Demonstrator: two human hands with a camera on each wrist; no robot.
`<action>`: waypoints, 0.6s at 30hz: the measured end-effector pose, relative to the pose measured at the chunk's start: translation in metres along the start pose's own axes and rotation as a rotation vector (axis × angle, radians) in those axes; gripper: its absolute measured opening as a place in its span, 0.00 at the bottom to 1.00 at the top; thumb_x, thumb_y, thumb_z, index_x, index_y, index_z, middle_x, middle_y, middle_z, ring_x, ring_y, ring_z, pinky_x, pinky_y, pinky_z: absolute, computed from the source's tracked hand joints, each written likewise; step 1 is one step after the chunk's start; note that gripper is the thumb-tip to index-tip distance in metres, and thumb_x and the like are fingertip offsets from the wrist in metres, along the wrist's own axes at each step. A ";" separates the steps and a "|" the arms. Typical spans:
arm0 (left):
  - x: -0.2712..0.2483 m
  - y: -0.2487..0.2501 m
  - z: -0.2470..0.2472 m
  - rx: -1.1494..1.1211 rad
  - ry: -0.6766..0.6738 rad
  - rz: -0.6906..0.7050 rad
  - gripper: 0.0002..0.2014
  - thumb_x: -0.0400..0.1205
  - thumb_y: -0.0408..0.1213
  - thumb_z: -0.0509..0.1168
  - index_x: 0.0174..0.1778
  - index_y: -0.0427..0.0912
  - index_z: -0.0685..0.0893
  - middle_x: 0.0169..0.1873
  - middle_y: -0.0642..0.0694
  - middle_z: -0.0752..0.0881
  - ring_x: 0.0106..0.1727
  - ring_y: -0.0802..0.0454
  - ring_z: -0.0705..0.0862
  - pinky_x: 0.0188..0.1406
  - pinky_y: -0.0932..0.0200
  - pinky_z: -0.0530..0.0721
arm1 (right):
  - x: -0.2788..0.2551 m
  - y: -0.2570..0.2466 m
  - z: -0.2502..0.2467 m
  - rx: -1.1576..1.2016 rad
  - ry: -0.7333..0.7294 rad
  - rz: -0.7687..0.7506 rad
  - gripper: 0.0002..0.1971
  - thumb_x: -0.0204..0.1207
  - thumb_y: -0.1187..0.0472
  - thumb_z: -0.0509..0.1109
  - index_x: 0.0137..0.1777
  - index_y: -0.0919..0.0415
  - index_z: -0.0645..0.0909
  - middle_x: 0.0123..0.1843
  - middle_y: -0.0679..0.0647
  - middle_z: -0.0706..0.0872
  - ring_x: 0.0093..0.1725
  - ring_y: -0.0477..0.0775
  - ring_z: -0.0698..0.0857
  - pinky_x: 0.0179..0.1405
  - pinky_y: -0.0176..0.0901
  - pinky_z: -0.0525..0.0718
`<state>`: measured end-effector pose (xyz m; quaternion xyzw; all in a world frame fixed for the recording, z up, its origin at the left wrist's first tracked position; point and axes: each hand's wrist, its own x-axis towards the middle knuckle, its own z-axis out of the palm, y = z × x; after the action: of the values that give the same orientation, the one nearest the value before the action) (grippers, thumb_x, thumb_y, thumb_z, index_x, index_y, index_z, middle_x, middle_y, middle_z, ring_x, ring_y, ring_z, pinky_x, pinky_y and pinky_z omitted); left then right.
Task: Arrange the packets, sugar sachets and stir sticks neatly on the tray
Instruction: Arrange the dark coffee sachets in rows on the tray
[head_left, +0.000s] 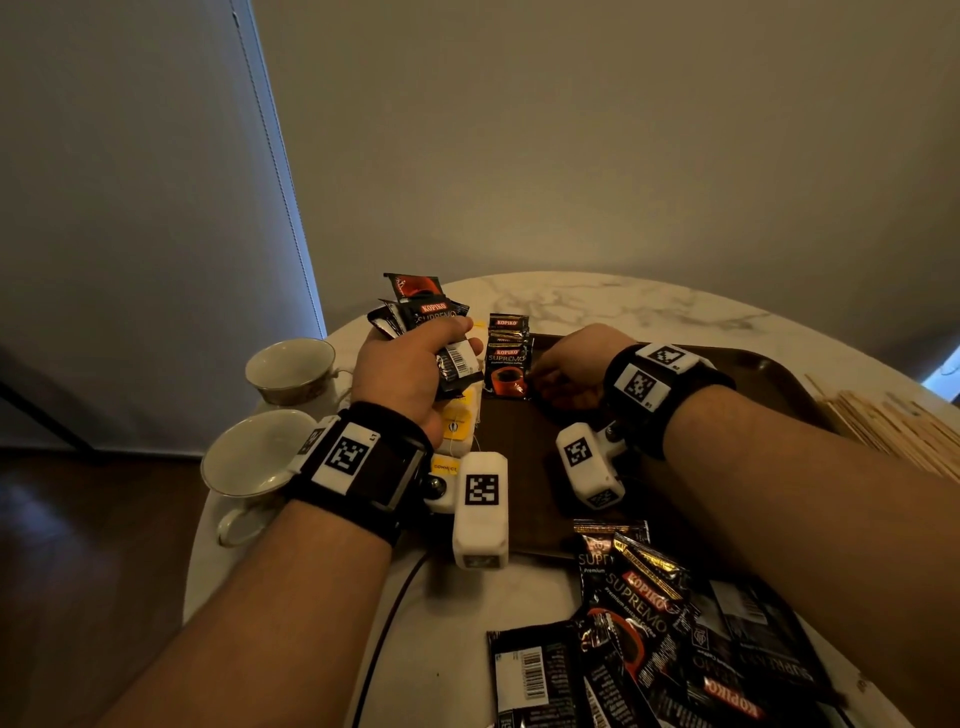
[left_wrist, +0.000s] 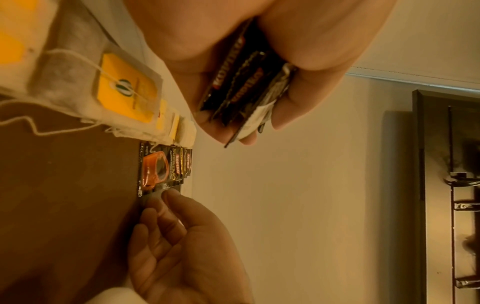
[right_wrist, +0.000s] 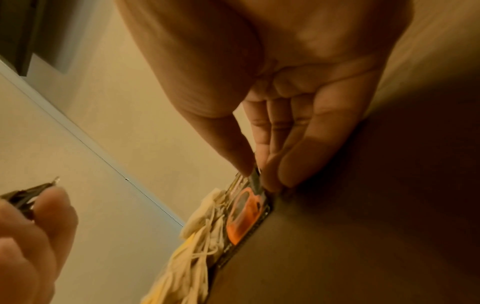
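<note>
My left hand (head_left: 415, 364) is raised over the tray's left edge and grips a fanned bundle of black coffee packets (head_left: 421, 306); the left wrist view shows the bundle (left_wrist: 241, 82) between thumb and fingers. My right hand (head_left: 566, 369) is low on the brown tray (head_left: 753, 374). Its thumb and fingers pinch the right edge of the top coffee packet (head_left: 506, 371) in an overlapping row at the tray's far left corner. The right wrist view shows this pinch (right_wrist: 262, 176) on the packet (right_wrist: 244, 214). Tea bags (head_left: 457, 415) with yellow tags line the tray's left edge.
Wooden stir sticks (head_left: 893, 426) lie on the marble table right of the tray. A loose pile of black coffee packets (head_left: 649, 623) sits near the front edge. Two teacups (head_left: 291, 369) (head_left: 249, 457) stand left of the tray. A dark cable (head_left: 384, 634) runs along the front.
</note>
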<state>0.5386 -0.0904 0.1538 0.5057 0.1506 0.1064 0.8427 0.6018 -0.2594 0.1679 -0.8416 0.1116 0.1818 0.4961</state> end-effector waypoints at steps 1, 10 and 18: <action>0.000 0.000 0.000 0.001 0.001 -0.002 0.18 0.79 0.31 0.77 0.65 0.35 0.87 0.49 0.43 0.95 0.44 0.51 0.95 0.33 0.57 0.90 | 0.001 0.000 -0.001 0.025 -0.005 0.003 0.11 0.83 0.67 0.71 0.63 0.67 0.84 0.39 0.58 0.85 0.36 0.52 0.85 0.36 0.42 0.86; 0.002 0.000 -0.001 -0.006 0.004 -0.002 0.18 0.79 0.30 0.76 0.65 0.34 0.87 0.49 0.42 0.95 0.44 0.50 0.95 0.35 0.56 0.90 | 0.005 0.000 -0.002 0.074 -0.005 -0.061 0.16 0.83 0.71 0.66 0.65 0.54 0.85 0.41 0.56 0.83 0.35 0.51 0.82 0.33 0.41 0.84; -0.003 0.000 0.001 0.024 -0.020 -0.029 0.18 0.78 0.30 0.77 0.65 0.34 0.87 0.50 0.40 0.95 0.46 0.47 0.95 0.38 0.52 0.91 | -0.003 0.000 -0.009 0.143 0.005 -0.138 0.10 0.84 0.64 0.70 0.63 0.58 0.85 0.37 0.54 0.82 0.33 0.50 0.79 0.33 0.42 0.80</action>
<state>0.5365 -0.0920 0.1541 0.5147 0.1505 0.0872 0.8395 0.6009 -0.2674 0.1738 -0.8103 0.0671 0.1366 0.5659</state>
